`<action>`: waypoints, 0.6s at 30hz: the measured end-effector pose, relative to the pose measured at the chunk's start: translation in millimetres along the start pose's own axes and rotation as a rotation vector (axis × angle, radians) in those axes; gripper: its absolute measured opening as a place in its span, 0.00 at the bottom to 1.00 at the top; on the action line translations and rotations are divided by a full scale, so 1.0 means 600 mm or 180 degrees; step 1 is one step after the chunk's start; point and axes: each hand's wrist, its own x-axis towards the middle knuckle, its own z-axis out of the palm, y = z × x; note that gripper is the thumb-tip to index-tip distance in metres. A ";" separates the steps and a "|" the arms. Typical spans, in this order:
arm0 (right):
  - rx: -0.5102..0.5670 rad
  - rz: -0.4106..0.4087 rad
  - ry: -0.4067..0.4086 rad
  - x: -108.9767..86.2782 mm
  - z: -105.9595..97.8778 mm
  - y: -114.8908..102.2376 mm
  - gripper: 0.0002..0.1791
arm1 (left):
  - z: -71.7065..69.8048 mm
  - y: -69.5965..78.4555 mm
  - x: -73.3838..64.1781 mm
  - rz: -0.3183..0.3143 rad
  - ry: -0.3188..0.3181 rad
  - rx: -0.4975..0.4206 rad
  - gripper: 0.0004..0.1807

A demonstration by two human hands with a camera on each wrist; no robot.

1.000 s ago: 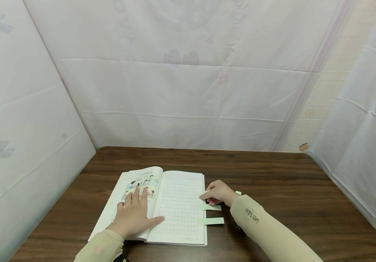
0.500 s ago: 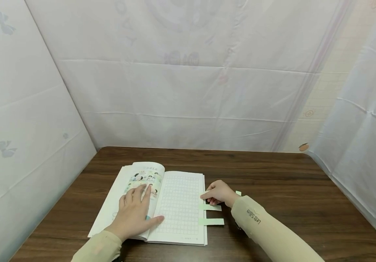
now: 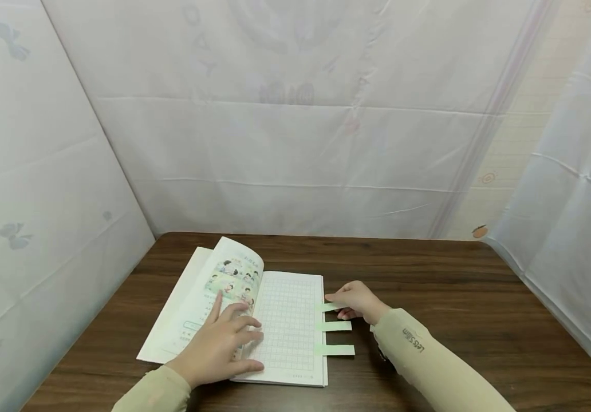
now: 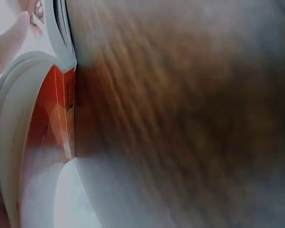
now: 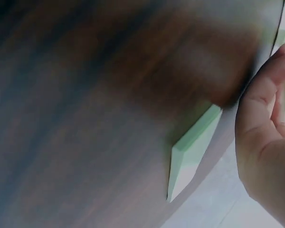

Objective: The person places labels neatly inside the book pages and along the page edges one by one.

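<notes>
An open book (image 3: 287, 326) lies on the table, its right page printed with a grid. My left hand (image 3: 218, 346) spreads over the illustrated left page (image 3: 233, 266), which is lifted and curved near the spine; the thumb reaches across onto the right page. In the left wrist view, bent pages and a red cover (image 4: 61, 107) show beside the spine. At the book's right edge my right hand (image 3: 358, 301) pinches the top green sticky strip (image 3: 330, 307) between thumb and fingers. Below it, a middle sticky strip (image 3: 337, 326) and a lower sticky strip (image 3: 339, 350) jut out from the page.
A light green sticky-note pad (image 5: 194, 152) lies on the dark wooden table (image 3: 445, 286) near my right wrist; the right sleeve mostly hides it in the head view. White patterned cloth (image 3: 295, 143) walls in the back and sides.
The left page has risen higher and tilted, and my left fingers have shifted toward the spine. My right hand has drawn slightly rightward from the page, showing more of the top strip.
</notes>
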 end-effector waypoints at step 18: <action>0.0562 -0.0133 0.0314 -0.054 -0.054 0.010 0.22 | 0.004 0.002 0.003 0.0592 -0.0010 0.0310 0.31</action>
